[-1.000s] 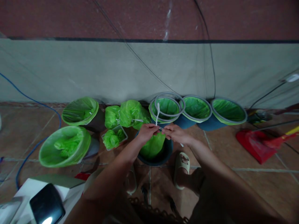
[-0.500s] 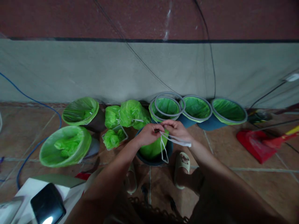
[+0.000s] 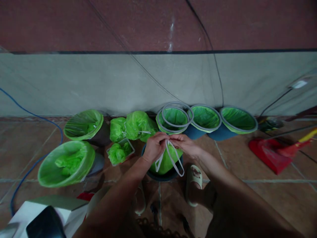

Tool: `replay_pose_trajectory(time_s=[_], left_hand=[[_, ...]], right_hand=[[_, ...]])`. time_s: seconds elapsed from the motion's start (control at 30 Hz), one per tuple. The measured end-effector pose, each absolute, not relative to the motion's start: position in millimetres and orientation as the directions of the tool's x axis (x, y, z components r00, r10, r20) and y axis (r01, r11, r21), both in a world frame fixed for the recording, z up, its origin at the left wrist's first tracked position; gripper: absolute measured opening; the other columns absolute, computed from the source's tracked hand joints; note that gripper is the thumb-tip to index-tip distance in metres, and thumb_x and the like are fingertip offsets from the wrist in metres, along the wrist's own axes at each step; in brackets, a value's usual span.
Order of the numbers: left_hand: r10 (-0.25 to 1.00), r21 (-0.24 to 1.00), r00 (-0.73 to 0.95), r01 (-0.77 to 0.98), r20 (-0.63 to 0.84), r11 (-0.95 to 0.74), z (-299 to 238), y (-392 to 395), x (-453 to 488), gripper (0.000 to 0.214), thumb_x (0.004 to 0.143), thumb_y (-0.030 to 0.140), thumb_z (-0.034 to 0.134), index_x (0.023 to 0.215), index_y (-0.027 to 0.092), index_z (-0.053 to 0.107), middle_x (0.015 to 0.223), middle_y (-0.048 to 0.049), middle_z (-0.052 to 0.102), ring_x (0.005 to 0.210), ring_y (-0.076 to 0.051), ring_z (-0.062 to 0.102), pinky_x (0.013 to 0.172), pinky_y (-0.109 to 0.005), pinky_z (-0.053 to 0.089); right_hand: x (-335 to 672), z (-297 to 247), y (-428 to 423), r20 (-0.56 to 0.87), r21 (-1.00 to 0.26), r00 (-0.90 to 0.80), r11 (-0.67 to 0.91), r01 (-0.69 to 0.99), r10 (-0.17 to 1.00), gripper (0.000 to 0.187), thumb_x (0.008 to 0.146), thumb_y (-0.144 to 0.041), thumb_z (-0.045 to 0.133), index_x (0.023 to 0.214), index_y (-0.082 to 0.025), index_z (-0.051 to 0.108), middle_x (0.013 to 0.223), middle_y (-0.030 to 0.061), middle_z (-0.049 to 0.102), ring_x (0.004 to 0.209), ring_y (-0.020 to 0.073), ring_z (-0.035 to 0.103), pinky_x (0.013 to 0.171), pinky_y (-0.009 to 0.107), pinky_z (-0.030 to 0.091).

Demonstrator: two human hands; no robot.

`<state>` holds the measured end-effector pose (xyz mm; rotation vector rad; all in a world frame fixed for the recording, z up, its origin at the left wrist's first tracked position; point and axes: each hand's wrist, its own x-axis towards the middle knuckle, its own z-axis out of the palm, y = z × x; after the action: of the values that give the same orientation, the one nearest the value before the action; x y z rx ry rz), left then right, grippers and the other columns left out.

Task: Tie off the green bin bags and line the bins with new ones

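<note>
Both hands meet above a dark blue bin that stands between my feet. My left hand is closed on the white drawstring of a green garbage bag. From the other side my right hand pinches the same drawstring, fingertips close to the left ones. Two loops of the string dangle below the fingers, in front of the bag. The bag is gathered at its top and sits in the bin's mouth. The exact crossing of the string is hidden by my fingers.
Lined bins stand along the wall at right, a loose grey ring over one. Tied green bags, a small clear container and lined bins are at left. A red dustpan lies far right; a white box is near left.
The drawstring loops have swung and spread beneath my fingers, and the right-hand loop now hangs down. My hands remain together above the bin. The view has shifted slightly.
</note>
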<state>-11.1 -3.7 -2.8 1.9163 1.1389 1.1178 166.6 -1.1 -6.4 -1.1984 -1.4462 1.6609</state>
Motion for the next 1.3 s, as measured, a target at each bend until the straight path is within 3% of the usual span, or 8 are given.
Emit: replay_pose_trajectory(time_s=[0.23, 0.43, 0.6, 0.7, 0.8, 1.0, 1.23, 1.3], left_hand=[[0.936, 0.945, 0.251, 0.153, 0.247, -0.29, -6, 3, -12, 0.011, 0.08, 0.026, 0.068, 0.081, 0.019, 0.075, 0.086, -0.0057, 0.072, 0.081, -0.016, 0.065, 0.078, -0.028, 0.051], [0.96, 0.994, 0.277, 0.112, -0.023, -0.009, -4, 6, -13, 0.012, 0.073, 0.028, 0.073, 0.077, 0.016, 0.073, 0.073, -0.0029, 0.071, 0.068, -0.014, 0.063, 0.068, -0.026, 0.051], [0.949, 0.99, 0.293, 0.109, -0.116, 0.088, -4, 3, -6, 0.008, 0.07, 0.024, 0.073, 0.072, 0.016, 0.072, 0.062, 0.0005, 0.066, 0.059, -0.012, 0.058, 0.062, -0.024, 0.047], [0.948, 0.991, 0.295, 0.102, -0.118, 0.092, -2, 0, -4, 0.009, 0.068, 0.025, 0.074, 0.07, 0.017, 0.072, 0.062, 0.0009, 0.066, 0.059, -0.012, 0.058, 0.062, -0.024, 0.047], [0.955, 0.991, 0.271, 0.084, -0.12, 0.101, 1, 1, -7, 0.012, 0.068, 0.028, 0.075, 0.072, 0.017, 0.073, 0.059, 0.0012, 0.064, 0.057, -0.011, 0.057, 0.06, -0.024, 0.047], [0.986, 0.997, 0.145, 0.029, -0.077, 0.074, -8, 10, -17, 0.02, 0.067, 0.035, 0.076, 0.072, 0.017, 0.072, 0.065, -0.0006, 0.068, 0.055, -0.011, 0.056, 0.057, -0.024, 0.046], [0.983, 0.986, 0.178, 0.164, -0.043, 0.013, -18, 5, -9, 0.013, 0.073, 0.03, 0.07, 0.076, 0.017, 0.073, 0.064, 0.0005, 0.068, 0.062, -0.014, 0.061, 0.066, -0.026, 0.048], [0.976, 0.988, 0.215, 0.153, -0.04, 0.007, -18, 4, -7, 0.012, 0.073, 0.029, 0.07, 0.076, 0.018, 0.073, 0.065, 0.0005, 0.068, 0.063, -0.014, 0.061, 0.067, -0.027, 0.048]], right_hand=[[169, 2, -2, -0.306, -0.948, -0.305, -0.316, 0.016, 0.902, 0.041, 0.059, -0.05, 0.083, 0.077, -0.016, 0.071, 0.066, -0.0009, 0.06, 0.061, 0.0102, 0.047, 0.062, 0.026, 0.038], [178, 6, 2, -0.123, -0.938, -0.365, 0.012, 0.347, 0.923, 0.029, 0.08, -0.044, 0.063, 0.081, -0.016, 0.068, 0.064, -0.0023, 0.057, 0.059, 0.0102, 0.044, 0.059, 0.025, 0.032], [176, 14, -7, 0.03, -0.509, -0.37, 0.333, 0.794, 0.928, 0.012, 0.083, -0.021, 0.053, 0.082, -0.019, 0.065, 0.081, 0.0039, 0.064, 0.072, 0.0153, 0.054, 0.068, 0.027, 0.036], [177, 13, -6, 0.029, -0.34, -0.324, 0.314, 0.887, 0.946, 0.014, 0.085, -0.022, 0.052, 0.085, -0.019, 0.065, 0.092, 0.0088, 0.067, 0.086, 0.0199, 0.06, 0.074, 0.028, 0.04], [189, 10, 0, -0.001, -0.282, -0.171, 0.164, 0.945, 0.985, 0.018, 0.089, -0.023, 0.05, 0.089, -0.018, 0.067, 0.099, 0.0127, 0.068, 0.091, 0.0234, 0.062, 0.077, 0.03, 0.042], [207, 8, 4, -0.063, -0.333, 0.12, -0.134, 0.933, 0.991, 0.03, 0.088, -0.031, 0.06, 0.112, -0.014, 0.067, 0.103, 0.0183, 0.069, 0.088, 0.0279, 0.064, 0.074, 0.035, 0.043], [175, 0, -3, -0.044, -0.706, -0.116, 0.051, 0.706, 0.992, 0.025, 0.09, -0.03, 0.049, 0.088, -0.019, 0.071, 0.082, 0.0047, 0.07, 0.073, 0.0177, 0.06, 0.071, 0.028, 0.043], [171, -6, -3, -0.031, -0.778, -0.242, 0.129, 0.615, 0.97, 0.022, 0.087, -0.026, 0.051, 0.089, -0.019, 0.071, 0.088, 0.0041, 0.07, 0.08, 0.0172, 0.06, 0.075, 0.027, 0.043]])
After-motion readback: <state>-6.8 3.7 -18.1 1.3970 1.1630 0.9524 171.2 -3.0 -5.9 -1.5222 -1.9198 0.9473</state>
